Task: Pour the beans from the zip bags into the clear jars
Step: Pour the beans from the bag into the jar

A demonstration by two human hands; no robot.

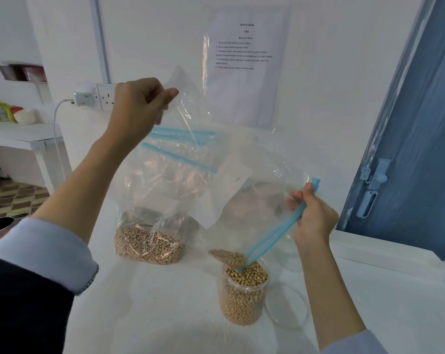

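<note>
The person holds a clear plastic zip bag with a blue zipper strip (242, 175) tipped up over the white table (165, 315), its long axis running from about ten o'clock, where the closed bottom corner is raised, down to about five o'clock, where the mouth points. The left hand (139, 106) pinches that raised corner between thumb and curled fingers. The right hand (313, 215), at about three o'clock, grips the blue zipper edge with its fingers folded round it. The lowest zipper corner dips into the open mouth of a clear round plastic jar (244, 292), which stands upright low at centre right and is nearly full of pale tan beans (242, 297); a small clump of beans sits in the bag just above the rim. At about nine o'clock from the jar, a second clear zip bag of darker tan beans (150, 241) stands on the table. An empty clear jar (287, 307) lies just beside the filled one at three o'clock.
</note>
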